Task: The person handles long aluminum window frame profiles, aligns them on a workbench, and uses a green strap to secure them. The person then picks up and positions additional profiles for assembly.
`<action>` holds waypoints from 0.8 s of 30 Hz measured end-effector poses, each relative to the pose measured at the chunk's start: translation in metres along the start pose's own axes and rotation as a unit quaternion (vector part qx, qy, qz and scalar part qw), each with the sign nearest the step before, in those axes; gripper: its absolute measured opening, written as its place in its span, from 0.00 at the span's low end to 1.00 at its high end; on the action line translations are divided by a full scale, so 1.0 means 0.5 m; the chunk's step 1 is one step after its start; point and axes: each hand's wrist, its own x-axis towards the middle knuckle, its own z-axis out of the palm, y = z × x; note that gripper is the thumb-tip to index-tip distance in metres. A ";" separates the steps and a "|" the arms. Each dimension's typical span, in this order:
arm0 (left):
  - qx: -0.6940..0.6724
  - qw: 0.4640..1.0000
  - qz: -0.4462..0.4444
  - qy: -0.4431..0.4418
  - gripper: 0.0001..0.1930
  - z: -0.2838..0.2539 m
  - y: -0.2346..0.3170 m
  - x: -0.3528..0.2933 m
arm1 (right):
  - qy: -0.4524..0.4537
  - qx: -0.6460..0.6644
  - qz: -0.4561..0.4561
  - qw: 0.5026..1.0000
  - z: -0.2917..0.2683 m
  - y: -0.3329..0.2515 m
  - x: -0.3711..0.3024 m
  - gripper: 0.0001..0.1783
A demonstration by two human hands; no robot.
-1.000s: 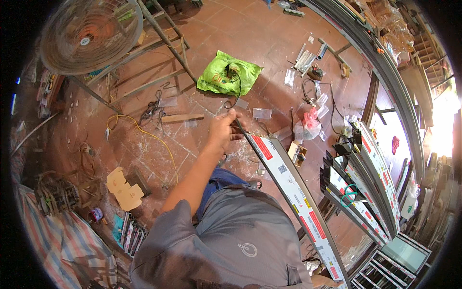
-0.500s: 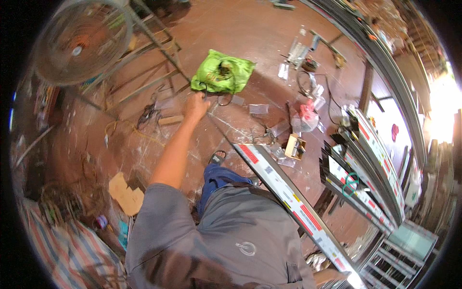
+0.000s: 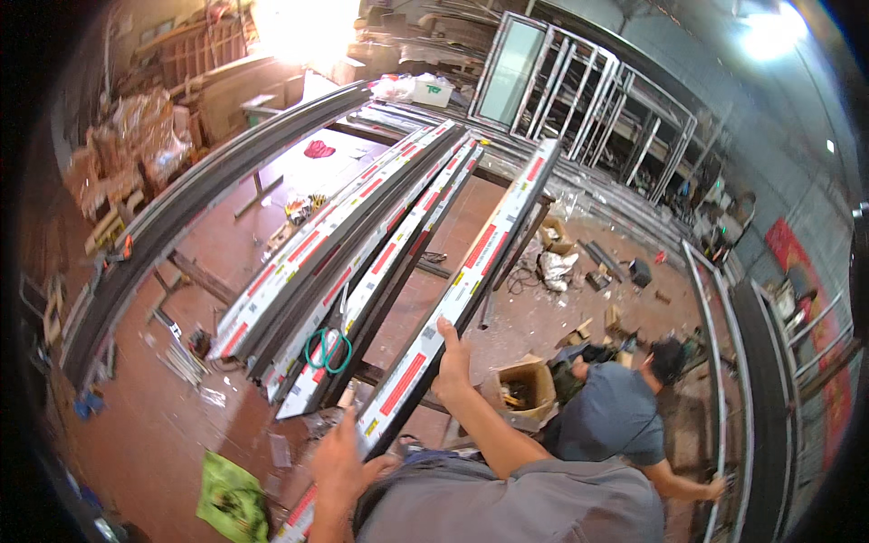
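A long metal profile (image 3: 457, 281) with white, red-marked protective film slants across the middle, its far end resting near the rack. My right hand (image 3: 452, 360) grips it from the right side, thumb on top and fingers hidden underneath. Closer to my body, my left hand (image 3: 339, 457) is closed around the same profile from the left edge. To the left lie several similar filmed profiles (image 3: 339, 231), side by side on a support. Scissors with green handles (image 3: 327, 351) rest on the nearest of these.
At right a co-worker (image 3: 611, 412) crouches, one hand on a metal frame (image 3: 721, 407). An open cardboard box (image 3: 525, 391) stands beside them. Large window-like frames (image 3: 579, 81) lean at the back. Dark curved-looking profiles (image 3: 181, 204) run along the left; a green bag (image 3: 233, 498) lies lower left.
My view has swung to the right. My left arm, stretched forward over the floor before, is now near my body on the profile. My right hand has come forward along it.
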 end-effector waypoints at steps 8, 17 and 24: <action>-0.103 0.992 0.024 -0.071 0.52 0.064 0.052 0.148 | 0.027 -0.059 -0.093 0.994 -0.048 0.006 -0.008 0.22; -0.037 0.999 0.035 -0.002 0.53 0.087 0.073 0.112 | 0.185 -0.519 -0.346 0.759 -0.095 -0.189 0.208 0.15; -0.004 0.999 0.050 -0.022 0.53 0.092 0.050 0.115 | 0.105 -0.653 -0.299 0.688 -0.144 -0.236 0.251 0.15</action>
